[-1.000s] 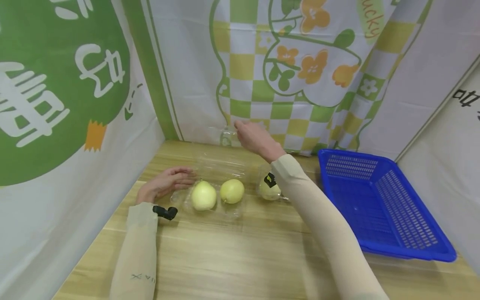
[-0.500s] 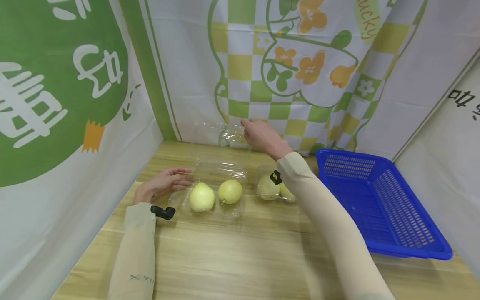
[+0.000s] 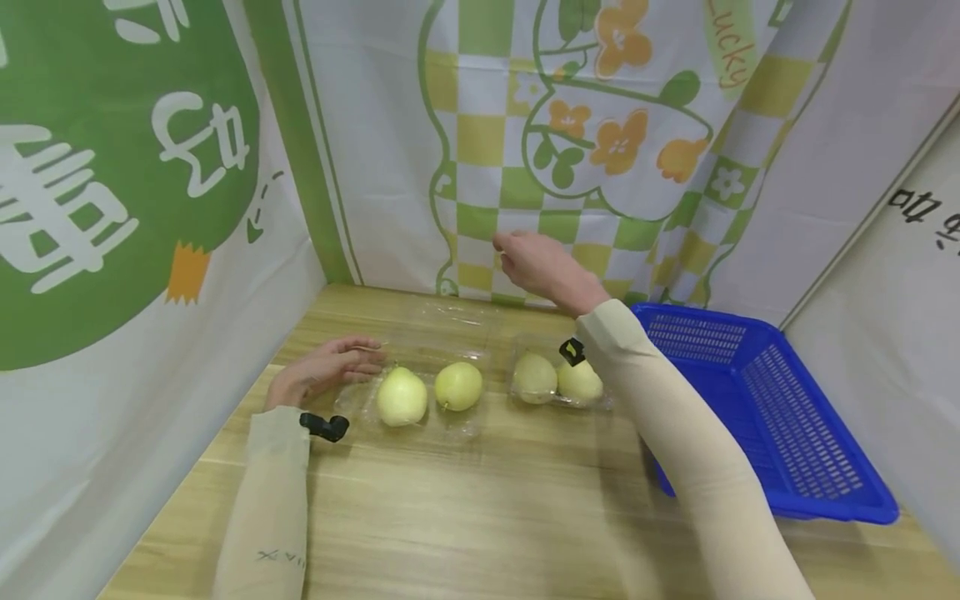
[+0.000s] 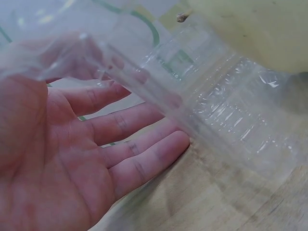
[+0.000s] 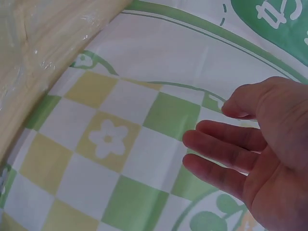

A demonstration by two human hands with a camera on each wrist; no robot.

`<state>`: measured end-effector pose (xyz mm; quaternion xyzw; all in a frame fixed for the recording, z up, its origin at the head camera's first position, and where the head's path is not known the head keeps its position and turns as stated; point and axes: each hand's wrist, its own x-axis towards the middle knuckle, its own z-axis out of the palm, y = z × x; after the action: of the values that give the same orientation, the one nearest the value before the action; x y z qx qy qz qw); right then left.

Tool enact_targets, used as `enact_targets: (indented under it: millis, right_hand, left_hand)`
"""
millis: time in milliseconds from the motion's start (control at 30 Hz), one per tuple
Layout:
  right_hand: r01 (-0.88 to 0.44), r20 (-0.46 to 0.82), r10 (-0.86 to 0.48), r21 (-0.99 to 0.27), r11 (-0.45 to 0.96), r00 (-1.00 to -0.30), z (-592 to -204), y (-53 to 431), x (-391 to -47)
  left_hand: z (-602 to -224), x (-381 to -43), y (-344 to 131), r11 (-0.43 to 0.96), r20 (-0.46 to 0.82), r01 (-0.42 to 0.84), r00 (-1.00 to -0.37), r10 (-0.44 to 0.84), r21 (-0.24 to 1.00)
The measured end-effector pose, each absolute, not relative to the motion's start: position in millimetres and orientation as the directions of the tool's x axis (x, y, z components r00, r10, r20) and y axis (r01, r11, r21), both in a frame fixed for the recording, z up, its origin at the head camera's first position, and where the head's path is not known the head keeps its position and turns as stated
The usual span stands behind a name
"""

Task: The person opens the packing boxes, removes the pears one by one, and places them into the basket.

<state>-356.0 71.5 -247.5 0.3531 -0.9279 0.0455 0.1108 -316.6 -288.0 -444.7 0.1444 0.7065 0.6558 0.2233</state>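
Observation:
A clear plastic clamshell box (image 3: 463,429) lies unfolded on the wooden table, its lid (image 3: 450,321) folded back toward the curtain. Two yellow-green pears (image 3: 402,397) (image 3: 458,386) sit side by side in its tray. My left hand (image 3: 333,367) rests at the tray's left side, fingers extended against the clear plastic in the left wrist view. Above the table's far edge, my right hand (image 3: 542,265) hangs in front of the curtain. Its fingers (image 5: 211,147) are loosely bent with nothing between them in the right wrist view.
To the right, a second clear box (image 3: 555,402) holds two more pears (image 3: 535,379), partly under the right forearm. A blue plastic basket (image 3: 810,504) stands at the right side. Printed curtains (image 3: 480,137) hang behind the table and along both sides.
The lid, upright half a second ago, has fallen back toward the curtain. My right hand has let go of it and moved right. The left hand stays by the tray.

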Motion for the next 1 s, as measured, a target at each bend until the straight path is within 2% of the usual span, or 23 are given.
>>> enact_targets:
  millis: [233,1000]
  right_hand:
    - [-0.694,0.235,-0.679,0.026,0.719,-0.695,-238,84,-345]
    - [-0.714,0.209,-0.727,0.145,0.685,-0.654,-229,142,-317]
  left_hand:
    - [-445,-317,-289,0.098,-0.122,-0.085,-0.859,0.497,0.992]
    - [-443,-313,-288,0.138,-0.144,-0.086,-0.858,0.493,0.987]
